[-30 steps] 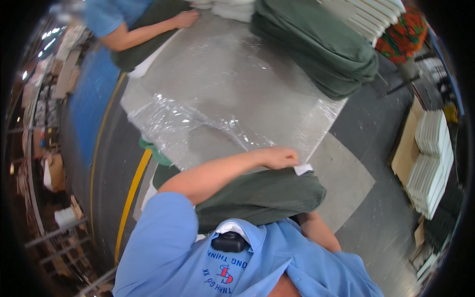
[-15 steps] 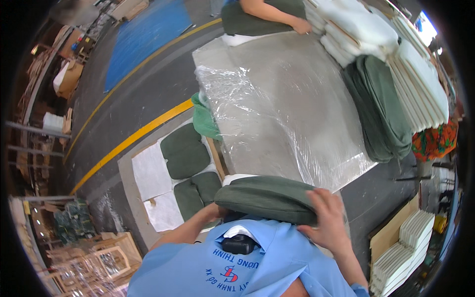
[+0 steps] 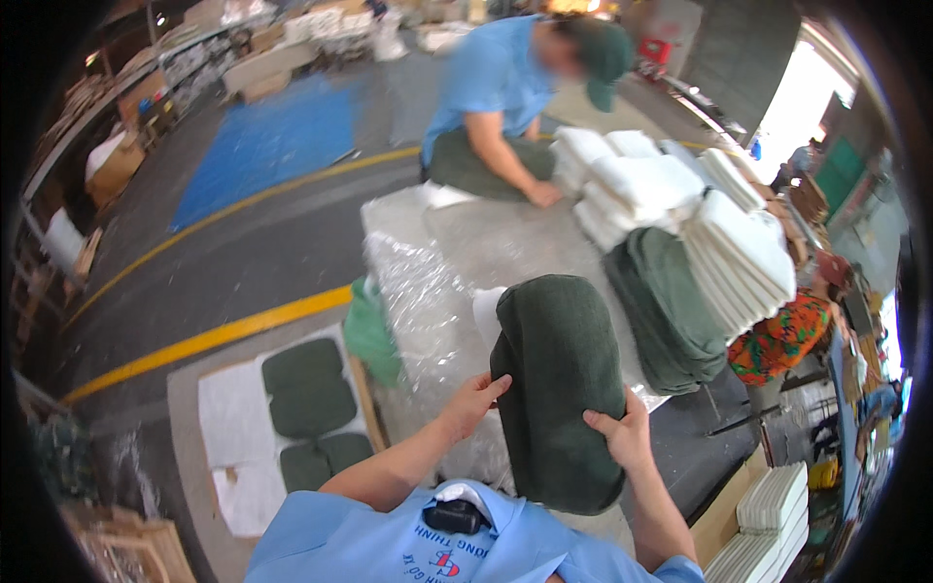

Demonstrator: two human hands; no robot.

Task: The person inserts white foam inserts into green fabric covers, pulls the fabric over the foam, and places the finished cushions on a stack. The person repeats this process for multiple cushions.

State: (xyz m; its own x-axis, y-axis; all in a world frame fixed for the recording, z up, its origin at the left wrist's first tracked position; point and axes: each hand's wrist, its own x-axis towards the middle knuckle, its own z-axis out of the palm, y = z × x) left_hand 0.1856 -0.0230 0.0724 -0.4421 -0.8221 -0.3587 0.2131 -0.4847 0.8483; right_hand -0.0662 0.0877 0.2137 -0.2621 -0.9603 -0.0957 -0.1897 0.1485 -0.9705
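A dark green fabric cushion is held up in front of my chest, its long side running away from me. My left hand pinches its left edge, thumb on top. On the opposite edge, my right hand grips with the thumb over the top and the other fingers hidden behind. A piece of white padding shows beside the cushion's far left end; whether it is part of it I cannot tell. Beneath lies a grey worktable covered with clear plastic film.
Green covers are piled on the table's right, beside stacked white foam pads. Across the table, a co-worker leans over another green cushion. Green and white pieces lie on a low pallet at left. A green cloth hangs at the table edge.
The cushion has turned from lying crosswise against my body to pointing away from me, lifted and farther right. Both hands have shifted onto its long sides. My view has tilted up, showing more of the co-worker.
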